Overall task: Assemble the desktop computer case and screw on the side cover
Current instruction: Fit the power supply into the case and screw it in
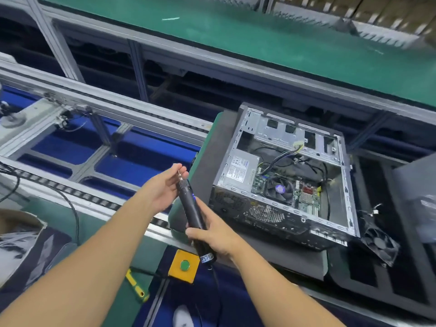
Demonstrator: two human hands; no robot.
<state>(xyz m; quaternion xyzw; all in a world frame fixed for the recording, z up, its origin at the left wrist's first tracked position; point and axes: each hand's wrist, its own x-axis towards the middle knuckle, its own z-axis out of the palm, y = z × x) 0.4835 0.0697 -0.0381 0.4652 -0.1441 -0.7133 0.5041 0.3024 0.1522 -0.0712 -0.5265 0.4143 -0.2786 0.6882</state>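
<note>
The computer case (266,214) lies on its side on a dark pad (205,161) at the right of the line. Its top is open, so the board, the cooler and loose cables show, and the side cover is not on it. A dark flat panel (415,185) at the right edge may be that cover, though too little of it shows to be sure. In front of the case the right hand (212,234) wraps its fingers round the lower barrel of a black screwdriver (191,208), whose cord hangs from its end. The left hand (165,185) cups the tip, with thumb and fingertips closed on the bit as if seating a screw. I cannot tell whether a screw is there. The case looks like thin sheet steel: stiff, fairly heavy, with sharp folded edges, so it is best steadied by its outer frame, well away from the board and wires. A cover of that kind would be light but springy and easily bent, and would be best held by its two long edges. A small fan (379,241) lies loose just beside the case's near corner, and a yellow button box (184,265) sits below the hands.
</note>
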